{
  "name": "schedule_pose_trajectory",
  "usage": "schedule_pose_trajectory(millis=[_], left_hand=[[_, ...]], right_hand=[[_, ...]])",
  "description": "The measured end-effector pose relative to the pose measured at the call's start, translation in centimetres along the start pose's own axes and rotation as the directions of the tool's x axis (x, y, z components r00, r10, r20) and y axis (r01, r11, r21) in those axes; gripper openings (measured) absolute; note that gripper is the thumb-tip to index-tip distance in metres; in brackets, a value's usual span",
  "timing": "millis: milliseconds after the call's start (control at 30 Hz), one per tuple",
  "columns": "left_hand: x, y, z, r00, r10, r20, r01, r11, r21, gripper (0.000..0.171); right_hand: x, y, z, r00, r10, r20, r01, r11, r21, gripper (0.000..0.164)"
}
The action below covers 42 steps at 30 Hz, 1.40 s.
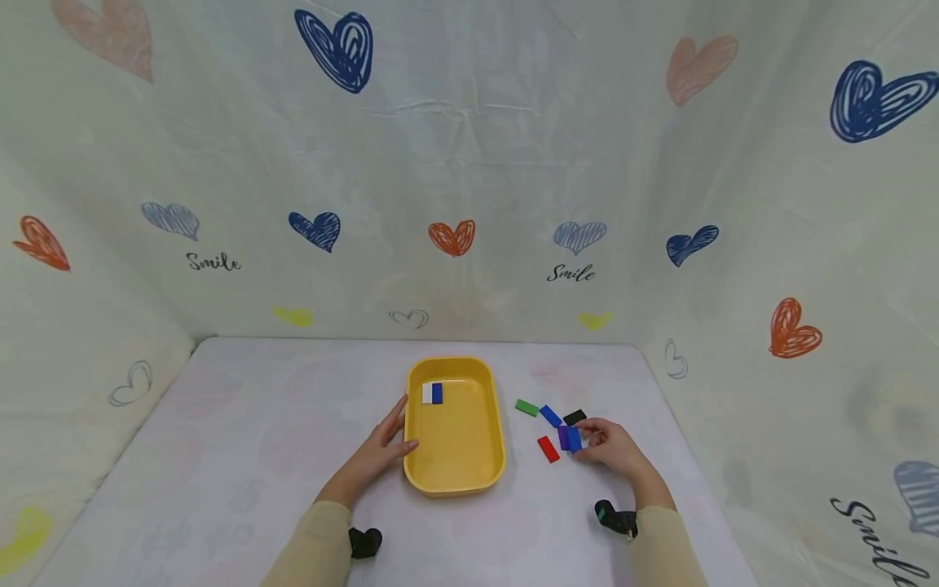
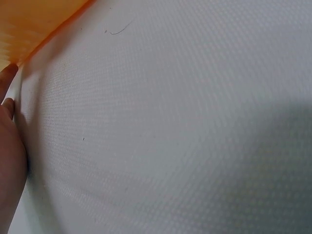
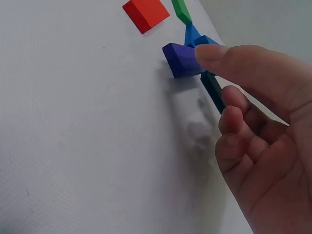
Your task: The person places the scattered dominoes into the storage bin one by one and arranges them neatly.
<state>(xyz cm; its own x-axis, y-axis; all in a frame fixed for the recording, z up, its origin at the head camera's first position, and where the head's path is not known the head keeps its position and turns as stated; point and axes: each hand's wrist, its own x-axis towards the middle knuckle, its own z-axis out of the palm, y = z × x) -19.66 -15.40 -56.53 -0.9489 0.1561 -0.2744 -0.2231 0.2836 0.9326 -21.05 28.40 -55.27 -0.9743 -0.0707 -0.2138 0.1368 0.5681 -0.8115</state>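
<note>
My left hand (image 1: 381, 444) holds the left side of a yellow tray (image 1: 469, 481), thumb over the rim and fingers along the outer wall. A white block (image 1: 427, 394) and a blue block (image 1: 437, 394) lie side by side in the tray. To the tray's right, my right hand (image 1: 614, 447) pinches a blue block (image 1: 575, 440) between thumb and fingers. A purple block (image 3: 183, 61) is right against it, partly behind the thumb in the right wrist view; whether it is held too, I cannot tell.
Around the right hand lie a green block (image 1: 526, 408), another blue block (image 1: 550, 417), a black block (image 1: 575, 417) and a red block (image 1: 548, 449). A white-covered table (image 1: 257, 456) bears everything, with a heart-printed sheet (image 1: 506, 163) rising behind and at the sides.
</note>
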Motion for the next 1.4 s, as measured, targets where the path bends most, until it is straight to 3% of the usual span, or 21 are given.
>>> schedule_pose_trajectory(millis=[367,733,1400], left_hand=[[-0.2,0.1,0.0,1.000,-0.010,-0.012,0.010,1.000,0.024,0.087],[-0.2,0.3,0.0,1.000,-0.010,-0.008,0.010,0.999,0.047,0.087],[-0.3,0.4,-0.1,1.000,-0.009,-0.006,0.010,0.999,0.052,0.087]], right_hand=[[0.3,-3.2,0.2,0.998,-0.052,0.044,0.049,0.997,0.057,0.048],[0.5,-7.0,0.7,0.990,-0.124,0.075,0.120,0.991,0.051,0.046],[0.8,-13.2,5.7,0.982,-0.172,0.073,0.165,0.982,0.094,0.046]])
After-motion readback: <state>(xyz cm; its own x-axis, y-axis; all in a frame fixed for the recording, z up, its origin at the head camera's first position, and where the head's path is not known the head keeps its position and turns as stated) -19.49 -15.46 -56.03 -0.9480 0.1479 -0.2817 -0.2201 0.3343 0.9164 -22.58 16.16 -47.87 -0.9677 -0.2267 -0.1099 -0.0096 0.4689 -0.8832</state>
